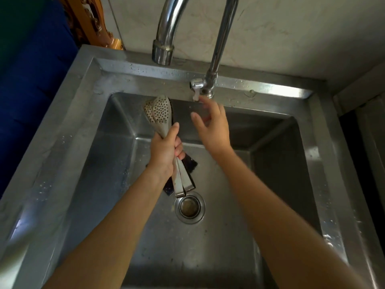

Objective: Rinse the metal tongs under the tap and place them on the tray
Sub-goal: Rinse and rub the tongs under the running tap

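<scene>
Both bare forearms reach forward, side by side. The left hand [164,151] is clenched in a fist (thumb lying straight up along what it grips), wrist roughly straight. The right hand [212,126] is raised higher, fingers [203,101] spread and loosely curved, palm facing left, holding nothing.

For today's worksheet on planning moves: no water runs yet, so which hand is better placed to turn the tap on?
Right. The right hand is open with fingertips beside the tap handle, while the left hand is gripping the metal tongs.
</scene>
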### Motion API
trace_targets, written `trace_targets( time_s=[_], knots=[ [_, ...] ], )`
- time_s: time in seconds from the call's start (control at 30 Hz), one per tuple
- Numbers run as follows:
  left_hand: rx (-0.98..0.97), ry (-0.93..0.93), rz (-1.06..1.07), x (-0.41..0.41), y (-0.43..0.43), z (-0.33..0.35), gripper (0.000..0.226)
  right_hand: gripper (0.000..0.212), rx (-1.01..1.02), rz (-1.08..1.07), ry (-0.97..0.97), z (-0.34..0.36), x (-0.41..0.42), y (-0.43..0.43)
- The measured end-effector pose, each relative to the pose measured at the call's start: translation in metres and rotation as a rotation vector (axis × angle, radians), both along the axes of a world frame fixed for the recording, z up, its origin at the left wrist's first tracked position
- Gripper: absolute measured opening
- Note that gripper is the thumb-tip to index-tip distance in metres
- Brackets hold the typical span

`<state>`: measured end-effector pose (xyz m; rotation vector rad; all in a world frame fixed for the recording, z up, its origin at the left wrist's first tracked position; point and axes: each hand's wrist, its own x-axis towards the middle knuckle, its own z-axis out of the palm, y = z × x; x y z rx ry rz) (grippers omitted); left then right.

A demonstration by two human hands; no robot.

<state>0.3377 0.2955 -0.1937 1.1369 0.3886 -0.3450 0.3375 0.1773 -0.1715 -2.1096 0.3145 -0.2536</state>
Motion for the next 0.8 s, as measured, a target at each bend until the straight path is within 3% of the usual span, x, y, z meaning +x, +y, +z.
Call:
trace_targets(
  time_s=[0.1, 0.17, 0.23, 0.43, 0.53, 0.6, 0.67, 0.73, 0.8],
  knots=[
    [0.075, 0.058, 0.012, -0.021, 0.013, -0.023, 0.03, 0.027, 0.207, 0.065, 0.262, -0.029, -0.068, 0.032],
    [0.122, 0.107, 0.001, -0.042, 0.021, -0.04, 0.03, 0.042, 0.348, 0.235, 0.531, -0.044, -0.111, 0.054],
    [0.142, 0.162, -0.037, -0.065, 0.03, -0.056, 0.03, 0.051, 0.501, 0.317, 0.655, -0.055, -0.141, 0.072],
    [0.166, 0.392, -0.089, -0.095, 0.048, -0.087, 0.023, 0.036, 0.63, 0.256, 0.66, -0.085, -0.181, 0.094],
    [0.243, 0.509, -0.245, -0.099, 0.058, -0.092, 0.018, 0.029, 0.79, 0.149, 0.66, -0.093, -0.187, 0.103],
    [0.321, 0.514, -0.458, -0.105, 0.067, -0.092, 0.019, 0.033, 0.826, 0.05, 0.658, -0.096, -0.189, 0.108],
    [0.396, 0.483, -0.624, -0.114, 0.074, -0.094, 0.035, 0.039, 0.83, -0.033, 0.684, -0.097, -0.192, 0.111],
    [0.477, 0.39, -0.686, -0.123, 0.077, -0.095, 0.044, 0.045, 0.829, -0.043, 0.706, -0.095, -0.194, 0.113],
    [0.518, 0.307, -0.686, -0.129, 0.08, -0.093, 0.039, 0.043, 0.829, -0.064, 0.716, -0.089, -0.196, 0.114]
  ],
)
